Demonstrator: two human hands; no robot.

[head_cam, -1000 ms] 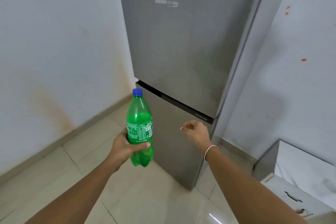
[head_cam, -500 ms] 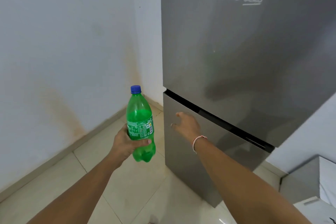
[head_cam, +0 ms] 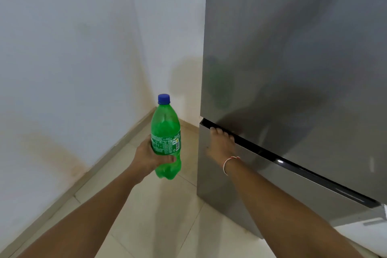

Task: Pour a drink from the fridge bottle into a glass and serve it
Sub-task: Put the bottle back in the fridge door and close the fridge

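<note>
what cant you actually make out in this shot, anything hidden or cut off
- Right hand, head view: its fingertips go into the dark gap between the fridge doors, so the grip is hidden.
- Fridge inside: both doors look closed, contents unseen.
- Brand lettering at the top right of the fridge: blurred and cut by the frame edge.
- Green bottle label: print too small to read; left hand covers part of it.
- No glass in view.
</note>
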